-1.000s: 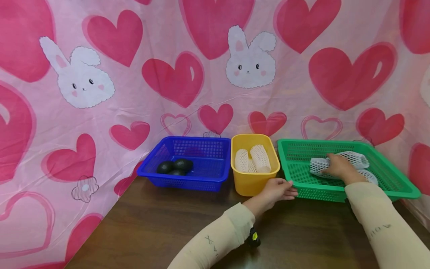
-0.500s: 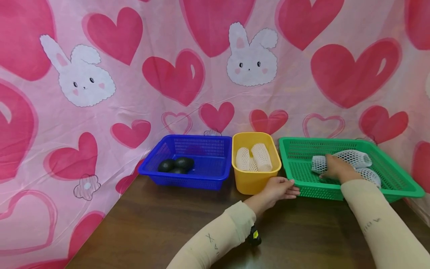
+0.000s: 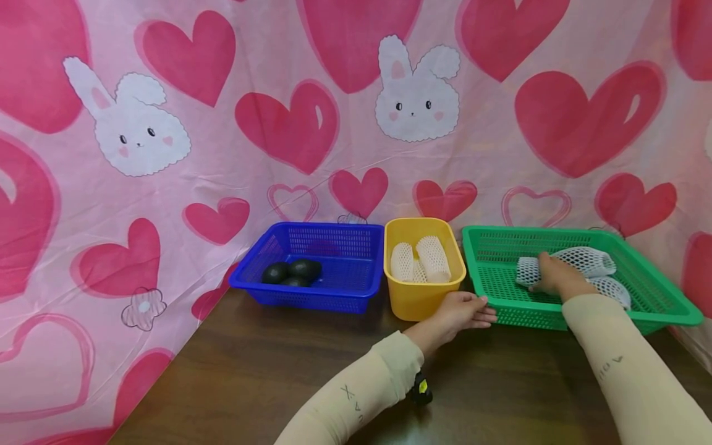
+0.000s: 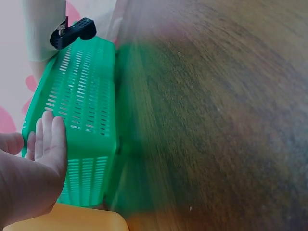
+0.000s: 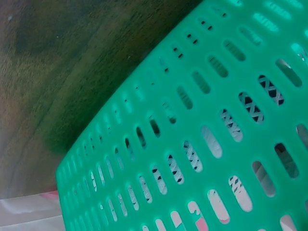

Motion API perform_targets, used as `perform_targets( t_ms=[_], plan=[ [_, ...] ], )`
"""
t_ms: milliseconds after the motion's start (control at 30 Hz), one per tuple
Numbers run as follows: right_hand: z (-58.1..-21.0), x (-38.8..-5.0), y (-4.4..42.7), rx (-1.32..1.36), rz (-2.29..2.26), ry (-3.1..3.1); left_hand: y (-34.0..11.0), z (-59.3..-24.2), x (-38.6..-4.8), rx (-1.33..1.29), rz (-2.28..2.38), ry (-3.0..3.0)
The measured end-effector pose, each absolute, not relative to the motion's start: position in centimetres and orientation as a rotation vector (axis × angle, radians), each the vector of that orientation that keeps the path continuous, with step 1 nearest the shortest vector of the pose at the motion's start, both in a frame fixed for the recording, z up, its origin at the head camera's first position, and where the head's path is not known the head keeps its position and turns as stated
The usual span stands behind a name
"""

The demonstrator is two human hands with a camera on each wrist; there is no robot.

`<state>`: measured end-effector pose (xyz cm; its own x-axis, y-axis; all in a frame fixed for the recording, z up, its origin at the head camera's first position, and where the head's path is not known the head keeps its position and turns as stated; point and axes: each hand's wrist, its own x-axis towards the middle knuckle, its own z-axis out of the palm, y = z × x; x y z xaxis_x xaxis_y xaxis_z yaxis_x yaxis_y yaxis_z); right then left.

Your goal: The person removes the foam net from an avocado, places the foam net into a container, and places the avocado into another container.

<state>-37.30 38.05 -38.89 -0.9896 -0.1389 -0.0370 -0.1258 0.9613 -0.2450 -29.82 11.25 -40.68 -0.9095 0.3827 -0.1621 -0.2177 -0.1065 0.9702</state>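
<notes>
Okay, my right hand grips a white foam-mesh sleeve, with a green plastic basket beneath; my straight-fingered left hand touches it.

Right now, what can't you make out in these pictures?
Head: some fingers of the right hand, behind the hand itself.
Head: underside of the front fruit, behind the rim of the blue basket.
Right wrist: most of the netting, behind the green basket.
Left wrist: most of the yellow bin, cut off by the bottom edge.
</notes>
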Motion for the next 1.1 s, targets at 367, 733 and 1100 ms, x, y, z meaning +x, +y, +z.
perform_targets(
  t_ms=[367,733,1100],
  plan=[
    [-38.67,-37.37,38.13,-0.191,-0.351,3.06,11.21,-40.47,-29.74,0.198,2.057,1.77],
    [-38.16,-37.03,37.92,-0.253,-0.363,3.077,11.22,-40.71,-29.92,0.208,2.052,1.774],
    [-38.16,-37.14,37.55,-0.198,-0.445,3.094,10.95,-40.45,-29.66,0.197,2.043,1.777]
  ],
)
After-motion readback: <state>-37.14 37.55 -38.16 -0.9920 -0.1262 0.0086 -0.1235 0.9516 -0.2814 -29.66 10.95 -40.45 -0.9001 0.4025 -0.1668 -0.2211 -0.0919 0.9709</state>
